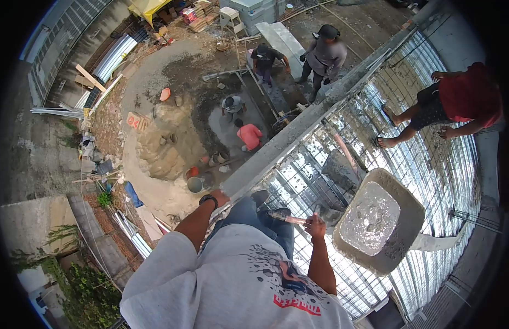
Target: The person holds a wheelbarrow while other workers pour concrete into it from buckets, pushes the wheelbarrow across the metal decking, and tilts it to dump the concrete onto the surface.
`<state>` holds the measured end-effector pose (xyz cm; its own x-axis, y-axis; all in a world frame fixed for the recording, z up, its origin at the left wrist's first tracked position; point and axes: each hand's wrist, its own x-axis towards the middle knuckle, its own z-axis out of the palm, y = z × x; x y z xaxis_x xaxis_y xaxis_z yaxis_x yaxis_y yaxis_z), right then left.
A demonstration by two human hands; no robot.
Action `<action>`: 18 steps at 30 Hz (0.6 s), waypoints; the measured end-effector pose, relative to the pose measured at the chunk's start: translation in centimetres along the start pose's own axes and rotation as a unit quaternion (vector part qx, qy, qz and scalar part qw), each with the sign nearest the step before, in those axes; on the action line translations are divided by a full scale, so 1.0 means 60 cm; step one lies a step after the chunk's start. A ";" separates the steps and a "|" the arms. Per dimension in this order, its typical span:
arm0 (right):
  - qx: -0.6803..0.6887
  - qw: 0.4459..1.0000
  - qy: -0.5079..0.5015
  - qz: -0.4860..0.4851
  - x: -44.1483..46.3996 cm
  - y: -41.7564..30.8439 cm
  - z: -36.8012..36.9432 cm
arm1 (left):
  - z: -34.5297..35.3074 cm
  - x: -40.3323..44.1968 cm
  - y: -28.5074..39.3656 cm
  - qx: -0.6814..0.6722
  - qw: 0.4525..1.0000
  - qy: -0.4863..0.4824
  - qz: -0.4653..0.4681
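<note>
My left hand point(217, 197), with a dark watch on its wrist, rests on the edge of the concrete beam point(246, 178), fingers stretched out. My right hand point(315, 226) is closed beside a pinkish stick-like piece point(294, 220) and a grey lump or blade; what it grips is not clear. To its right stands a big mortar-coated tub point(403, 241) with wet, shiny concrete mix point(369, 218) inside. My shoes point(278, 214) are by the beam, over the steel mesh point(298, 183).
Below the beam, several people work around a grey mix patch point(224, 126) and a sand pile point(169, 142). Buckets point(194, 184) stand near the drop. A person in a red shirt point(473, 93) stands on the mesh at right. A pinkish pipe point(345, 149) lies across the mesh.
</note>
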<state>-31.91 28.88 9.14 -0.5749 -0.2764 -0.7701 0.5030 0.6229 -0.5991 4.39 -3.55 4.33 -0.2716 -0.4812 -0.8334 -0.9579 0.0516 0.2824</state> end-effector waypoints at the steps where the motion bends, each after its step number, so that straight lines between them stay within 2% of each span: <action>1: 0.006 1.000 0.000 -0.001 -0.015 -0.012 0.008 | -0.032 -0.024 0.018 -0.011 1.000 -0.016 0.007; 2: 0.012 1.000 -0.001 -0.003 -0.022 -0.011 0.010 | -0.051 -0.040 0.033 -0.021 0.999 -0.030 0.015; 3: 0.012 1.000 -0.003 -0.001 -0.029 -0.011 0.013 | -0.029 -0.021 0.019 -0.004 0.997 0.049 0.067; 6: -0.008 0.999 -0.036 -0.005 -0.011 0.042 -0.016 | -0.044 -0.054 0.069 -0.090 0.995 0.028 0.027; 10: 0.009 0.999 -0.004 0.050 -0.043 0.067 -0.068 | 0.005 -0.062 0.093 -0.084 0.993 0.057 0.064; 11: 0.040 0.998 -0.015 0.043 -0.046 0.083 -0.090 | 0.028 -0.057 0.094 -0.077 0.992 0.063 0.073; 14: 0.049 0.998 0.037 0.020 -0.046 0.131 -0.145 | 0.075 -0.080 0.113 -0.085 0.989 0.067 0.105; 15: 0.064 0.996 0.045 0.040 -0.046 0.150 -0.163 | 0.084 -0.096 0.122 -0.090 0.987 0.063 0.116; 18: 0.081 0.993 0.048 0.077 -0.011 0.254 -0.216 | 0.096 -0.144 0.156 -0.085 0.992 0.048 0.073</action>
<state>-32.25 48.05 3.38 -0.5381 -0.1105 -0.8356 0.6825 0.5247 -0.5089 -2.77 6.12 11.43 -0.3887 -0.5618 -0.7303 -0.8769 -0.0179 0.4804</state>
